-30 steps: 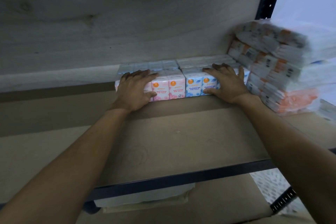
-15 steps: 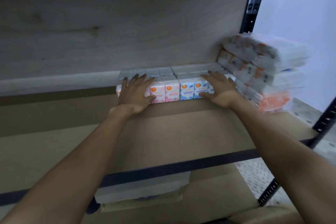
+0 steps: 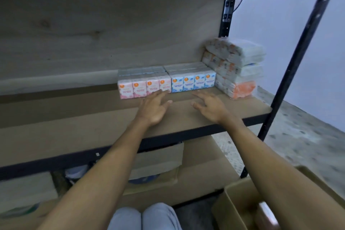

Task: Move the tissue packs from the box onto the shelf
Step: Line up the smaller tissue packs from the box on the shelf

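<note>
Both hands, left hand [image 3: 155, 108] and right hand [image 3: 210, 105], hover empty with fingers spread, mid-frame before the tissue packs [image 3: 166, 85] squared against the shelf [image 3: 93, 127] back, leaving front room.

Bare forearms, light grey trousers [image 3: 143, 217]

I face a dark metal rack [image 3: 291, 65] with wooden boards [image 3: 93, 127] — a pale wood back panel [image 3: 112, 29] behind. To my right, a plain bluish wall [image 3: 270, 24] and speckled floor [image 3: 308, 136] — dim light.
</note>
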Motion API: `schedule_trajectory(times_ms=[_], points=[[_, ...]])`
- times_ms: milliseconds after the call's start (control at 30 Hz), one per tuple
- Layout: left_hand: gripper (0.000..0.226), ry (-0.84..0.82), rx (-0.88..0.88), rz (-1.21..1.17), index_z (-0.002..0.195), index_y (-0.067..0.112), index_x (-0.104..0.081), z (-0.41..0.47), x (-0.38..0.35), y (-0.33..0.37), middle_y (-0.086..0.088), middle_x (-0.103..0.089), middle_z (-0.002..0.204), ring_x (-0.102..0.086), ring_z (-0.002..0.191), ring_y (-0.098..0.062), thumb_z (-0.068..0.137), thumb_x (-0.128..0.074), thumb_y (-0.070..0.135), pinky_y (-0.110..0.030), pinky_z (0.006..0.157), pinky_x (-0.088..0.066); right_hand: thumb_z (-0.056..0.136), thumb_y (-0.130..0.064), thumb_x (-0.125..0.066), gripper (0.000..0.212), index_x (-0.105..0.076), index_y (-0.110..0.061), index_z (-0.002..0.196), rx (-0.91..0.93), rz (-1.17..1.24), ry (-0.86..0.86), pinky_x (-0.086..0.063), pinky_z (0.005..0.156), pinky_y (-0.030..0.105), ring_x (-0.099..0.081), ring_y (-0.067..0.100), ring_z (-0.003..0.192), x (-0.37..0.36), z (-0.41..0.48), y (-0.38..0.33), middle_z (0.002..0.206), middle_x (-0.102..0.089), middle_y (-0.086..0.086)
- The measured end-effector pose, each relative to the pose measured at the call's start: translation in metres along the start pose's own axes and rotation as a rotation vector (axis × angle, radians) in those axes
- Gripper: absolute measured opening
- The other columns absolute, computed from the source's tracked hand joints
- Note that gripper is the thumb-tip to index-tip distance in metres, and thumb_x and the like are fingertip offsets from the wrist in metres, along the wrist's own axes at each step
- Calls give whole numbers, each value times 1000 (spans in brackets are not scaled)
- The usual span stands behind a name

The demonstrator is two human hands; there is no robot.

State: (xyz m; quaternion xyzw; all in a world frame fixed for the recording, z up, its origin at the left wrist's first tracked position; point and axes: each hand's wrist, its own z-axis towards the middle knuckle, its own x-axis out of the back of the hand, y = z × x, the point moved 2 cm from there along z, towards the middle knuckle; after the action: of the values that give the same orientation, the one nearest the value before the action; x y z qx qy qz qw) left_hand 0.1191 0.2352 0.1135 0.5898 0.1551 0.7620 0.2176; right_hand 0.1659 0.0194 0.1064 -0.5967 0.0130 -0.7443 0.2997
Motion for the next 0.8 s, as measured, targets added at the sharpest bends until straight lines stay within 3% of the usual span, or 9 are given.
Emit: schedule_trajectory(times_ms=[167,300,500,800], points=[[49,-13,-79,-97,146,37,-33,-31,-19,42,6,-27,157,-21,146,-19,99,-40,48,-43,118,-12,98,-40,-45,49,-44,-21,142,-69,59,40,-22,116,35,-31,22,141,15,-61,2,152,-37,4],[48,-47,-174,-175,144,33,-39,-50,-44,79,4,-32,155,-25,144,-17,98,-43,46,-40,118,-18,97,-45,-42,48,-46,-24,140,-174,55,75,-30,113,43,-36,22,138,26,-109,22,150,-41,0],[46,-141,-290,-274,141,27,-46,-80,-93,140,1,-42,148,-34,138,-19,97,-48,40,-40,115,-27,97,-46,-42,48,-50,-19,136,-310,19,156,-33,108,36,-43,19,132,45,-194,67,142,-51,1],[49,-420,-331,-290,142,23,-43,-126,-194,202,0,-40,149,-36,137,-18,96,-47,39,-36,110,-29,95,-42,-50,47,-49,-19,136,-589,51,136,-36,107,40,-47,21,128,45,-299,144,140,-51,3]])
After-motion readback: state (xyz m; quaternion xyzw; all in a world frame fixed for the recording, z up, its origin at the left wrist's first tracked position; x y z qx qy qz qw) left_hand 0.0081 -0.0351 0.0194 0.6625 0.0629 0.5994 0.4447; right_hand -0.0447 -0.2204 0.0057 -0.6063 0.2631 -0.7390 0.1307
